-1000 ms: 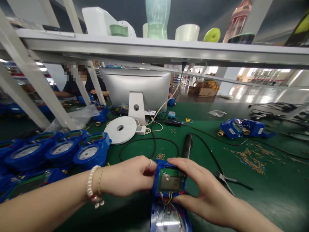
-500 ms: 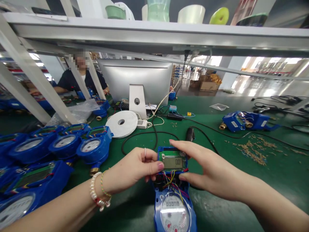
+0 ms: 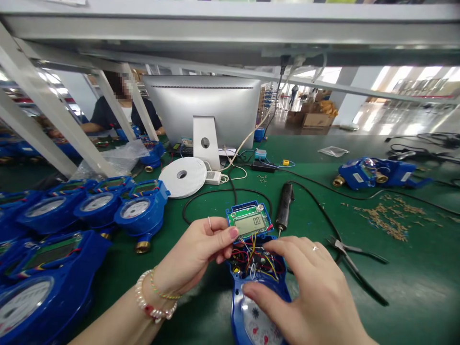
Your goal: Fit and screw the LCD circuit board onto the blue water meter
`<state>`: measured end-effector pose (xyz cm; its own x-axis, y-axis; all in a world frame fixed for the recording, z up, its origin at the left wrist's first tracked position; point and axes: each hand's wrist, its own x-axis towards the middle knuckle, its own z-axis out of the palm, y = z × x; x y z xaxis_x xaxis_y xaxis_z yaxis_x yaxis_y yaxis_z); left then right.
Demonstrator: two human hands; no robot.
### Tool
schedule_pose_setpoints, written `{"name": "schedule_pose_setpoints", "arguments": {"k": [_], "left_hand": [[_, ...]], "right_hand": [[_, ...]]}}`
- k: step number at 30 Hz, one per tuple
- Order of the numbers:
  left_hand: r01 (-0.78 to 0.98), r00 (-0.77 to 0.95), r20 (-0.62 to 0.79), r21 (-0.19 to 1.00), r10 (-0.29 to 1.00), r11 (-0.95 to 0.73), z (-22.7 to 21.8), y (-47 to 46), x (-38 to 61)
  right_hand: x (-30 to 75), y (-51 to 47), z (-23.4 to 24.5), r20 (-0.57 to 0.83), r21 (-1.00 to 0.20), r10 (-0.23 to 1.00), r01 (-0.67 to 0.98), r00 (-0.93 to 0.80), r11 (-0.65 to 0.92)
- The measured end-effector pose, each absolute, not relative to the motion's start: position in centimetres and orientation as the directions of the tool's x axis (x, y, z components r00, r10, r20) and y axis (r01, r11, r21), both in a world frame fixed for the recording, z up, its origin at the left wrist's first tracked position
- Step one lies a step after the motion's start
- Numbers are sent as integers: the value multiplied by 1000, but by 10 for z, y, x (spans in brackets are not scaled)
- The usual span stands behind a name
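Note:
In front of me lies a blue water meter (image 3: 235, 306) with its wiring compartment uncovered, showing red, yellow and white wires (image 3: 253, 258). My left hand (image 3: 203, 244) pinches the left edge of its display board (image 3: 247, 221), a green circuit board in a blue frame whose screen reads 0.0. The board is tilted above the compartment, joined to it by wires. My right hand (image 3: 312, 287) spreads over the meter's right side, thumb near the top of the round dial and index fingertip at the compartment's wires. It partly hides dial and compartment.
A black electric screwdriver (image 3: 285, 206) and pliers (image 3: 354, 258) lie to the right, near scattered screws (image 3: 390, 220). More blue meters (image 3: 138, 211) crowd the left. A white tape roll (image 3: 182, 177), monitor (image 3: 204, 110) and cables stand behind. Across the bench sits a person (image 3: 132, 112).
My right hand has left the display board and moved down over the wires and dial. The board, in my left hand, has tilted and risen off the compartment. The view has shifted downward.

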<state>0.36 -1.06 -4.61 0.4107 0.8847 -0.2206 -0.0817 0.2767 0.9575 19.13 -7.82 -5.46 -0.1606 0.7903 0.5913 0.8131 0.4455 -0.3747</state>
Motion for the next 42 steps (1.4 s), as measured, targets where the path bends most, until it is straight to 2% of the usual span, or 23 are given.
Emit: {"name": "schedule_pose_setpoints", "arguments": {"k": [3,5,10,13,18,23,30,35,42], "left_hand": [[-90,390,-205,962,898,259,-45,-12,5],[-93,382,-201,963,902,254,-45,-12,4],[-84,414,-221,957,883,279,-44,-8,-2],[-80,436,-220,956,872,281,-45,-6,-3],[-97,440,-166,968,882,231,-47,-6,-2],[-136,441,-106,974,891,183,-52,-7,0],[-180,444,-111,961,889,210,-60,-5,5],[-175,440,-124,960,889,220,-61,-7,7],[-136,419,-159,962,894,235,-60,-10,9]], "right_hand": [[181,-76,-61,602,-391,793,830,-96,398],[183,-73,-64,572,-462,816,789,-82,404],[209,-62,-73,305,-747,943,580,-136,325],[221,-54,-78,231,-821,957,494,-173,287],[222,-49,-84,315,-717,939,613,-140,332],[221,-50,-87,299,-723,941,607,-157,330],[223,-49,-88,302,-710,940,621,-160,334],[220,-47,-88,328,-636,931,691,-160,343],[241,-60,-63,489,-555,857,699,-163,450]]}}
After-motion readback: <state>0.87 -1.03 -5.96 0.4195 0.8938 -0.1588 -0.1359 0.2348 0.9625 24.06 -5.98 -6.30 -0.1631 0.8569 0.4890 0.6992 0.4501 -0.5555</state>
